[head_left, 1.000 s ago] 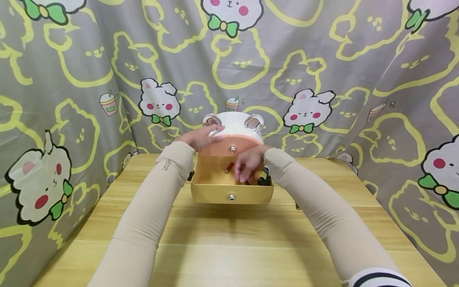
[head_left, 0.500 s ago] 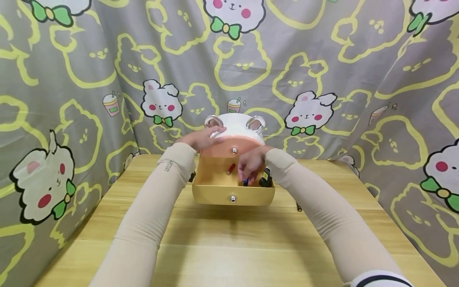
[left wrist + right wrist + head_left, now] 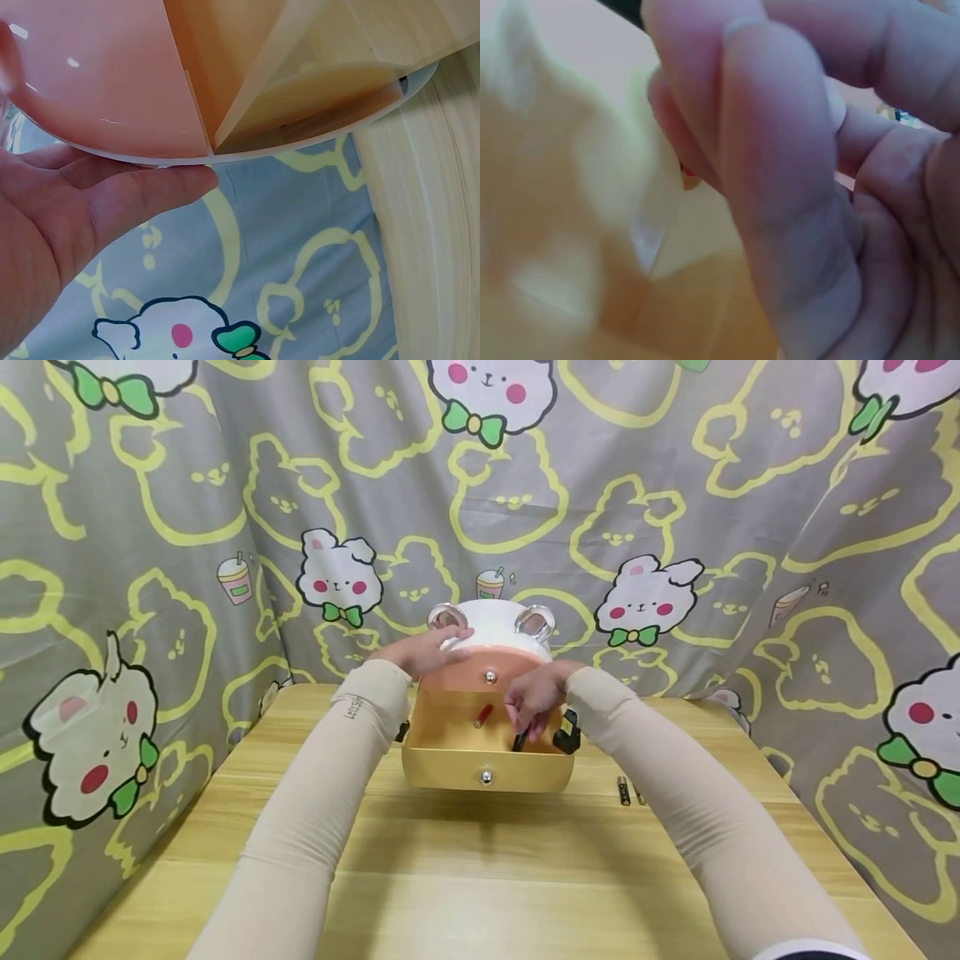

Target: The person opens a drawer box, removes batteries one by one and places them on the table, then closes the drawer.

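Risks, as judged: dark slim item (image 3: 519, 742), kind unclear, could slip, the hold being a fingertip pinch only; white cabinet (image 3: 491, 620) could tip forward should a hand bear down on the pulled-out yellow drawer (image 3: 450, 770). Position: item directly below the right hand's fingertips, tilted, near the drawer's front wall; contact with the drawer floor, cannot tell. Right hand (image 3: 537, 693): fingers curled, item pinched. Left hand (image 3: 426, 650): fingers extended against the cabinet, thumb straight along its rim. Red cylinder (image 3: 483, 717): inside drawer, left of item, untouched.
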A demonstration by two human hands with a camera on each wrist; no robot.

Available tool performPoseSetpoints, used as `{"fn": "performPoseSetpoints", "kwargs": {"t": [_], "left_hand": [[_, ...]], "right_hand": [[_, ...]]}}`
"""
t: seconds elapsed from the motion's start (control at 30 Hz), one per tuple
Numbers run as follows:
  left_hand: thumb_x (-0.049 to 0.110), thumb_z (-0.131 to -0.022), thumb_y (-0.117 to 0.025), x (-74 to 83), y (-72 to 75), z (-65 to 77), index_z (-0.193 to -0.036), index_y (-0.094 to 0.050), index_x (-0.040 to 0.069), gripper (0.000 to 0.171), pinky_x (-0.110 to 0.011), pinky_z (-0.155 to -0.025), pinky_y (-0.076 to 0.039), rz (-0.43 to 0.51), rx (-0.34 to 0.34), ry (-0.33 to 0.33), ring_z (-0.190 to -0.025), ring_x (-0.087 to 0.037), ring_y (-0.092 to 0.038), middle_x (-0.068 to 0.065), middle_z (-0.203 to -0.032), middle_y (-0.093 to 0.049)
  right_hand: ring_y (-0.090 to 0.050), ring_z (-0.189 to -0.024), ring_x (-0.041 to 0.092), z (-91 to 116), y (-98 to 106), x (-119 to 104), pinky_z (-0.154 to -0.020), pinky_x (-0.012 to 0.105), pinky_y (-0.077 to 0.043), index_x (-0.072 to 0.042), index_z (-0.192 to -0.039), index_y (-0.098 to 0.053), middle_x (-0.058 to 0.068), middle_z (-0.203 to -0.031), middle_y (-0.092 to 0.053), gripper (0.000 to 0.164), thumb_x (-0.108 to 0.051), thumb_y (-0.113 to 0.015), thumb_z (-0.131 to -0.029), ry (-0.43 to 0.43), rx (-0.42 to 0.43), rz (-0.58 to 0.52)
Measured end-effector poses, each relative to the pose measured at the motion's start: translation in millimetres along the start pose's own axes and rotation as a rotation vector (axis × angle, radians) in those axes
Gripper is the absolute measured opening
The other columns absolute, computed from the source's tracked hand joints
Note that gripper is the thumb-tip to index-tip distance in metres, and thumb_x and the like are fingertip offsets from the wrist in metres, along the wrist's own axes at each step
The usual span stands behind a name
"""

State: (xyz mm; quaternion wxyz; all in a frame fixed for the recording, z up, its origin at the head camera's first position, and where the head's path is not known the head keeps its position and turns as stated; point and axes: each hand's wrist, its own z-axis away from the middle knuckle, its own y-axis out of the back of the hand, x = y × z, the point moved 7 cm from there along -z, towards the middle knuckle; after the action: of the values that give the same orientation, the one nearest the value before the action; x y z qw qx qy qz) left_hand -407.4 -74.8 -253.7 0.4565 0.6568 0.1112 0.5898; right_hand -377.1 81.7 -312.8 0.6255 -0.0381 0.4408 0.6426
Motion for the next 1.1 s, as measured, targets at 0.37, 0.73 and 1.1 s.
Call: {"fn": "performPoseSetpoints", "kwargs": {"t": [0.37, 0.73, 1.1], "left_hand": [[0.042, -0.1, -0.051, -1.9, -2.0, -0.2, -0.154, -0.027, 0.028, 0.061, -0.048, -0.113, -0.024, 0.018, 0.005, 0.021, -0.141, -0.032, -0.023, -0.012, -0.16, -0.014], [0.039, -0.1, -0.05, -1.5, -1.3, 3.4, -0.154, -0.026, 0.029, 0.06, -0.049, -0.113, -0.023, 0.049, -0.006, 0.034, -0.142, -0.032, -0.021, -0.011, -0.161, -0.01], [0.041, -0.1, -0.051, 0.9, 0.7, 2.8, -0.155, -0.025, 0.027, 0.063, -0.049, -0.115, -0.017, 0.015, -0.005, 0.008, -0.145, -0.032, -0.014, -0.01, -0.161, -0.01]], "right_hand": [[-0.051, -0.059, 0.012, 4, 0, 0, -0.052, 0.021, -0.043, -0.003, -0.104, -0.06, 0.006, -0.079, -0.056, 0.014, -0.005, -0.05, -0.095, 0.005, -0.016, 0.041], [-0.041, -0.051, 0.008, 7, 3, 1, -0.046, 0.02, -0.034, 0.002, -0.132, -0.056, 0.002, -0.067, -0.052, 0.037, -0.009, -0.045, -0.098, 0.005, -0.005, -0.067], [-0.048, -0.055, 0.011, 12, 2, 7, -0.052, 0.023, -0.044, 0.002, -0.135, -0.051, 0.008, -0.082, -0.055, 0.039, -0.007, -0.04, -0.099, 0.045, -0.006, -0.23]]}}
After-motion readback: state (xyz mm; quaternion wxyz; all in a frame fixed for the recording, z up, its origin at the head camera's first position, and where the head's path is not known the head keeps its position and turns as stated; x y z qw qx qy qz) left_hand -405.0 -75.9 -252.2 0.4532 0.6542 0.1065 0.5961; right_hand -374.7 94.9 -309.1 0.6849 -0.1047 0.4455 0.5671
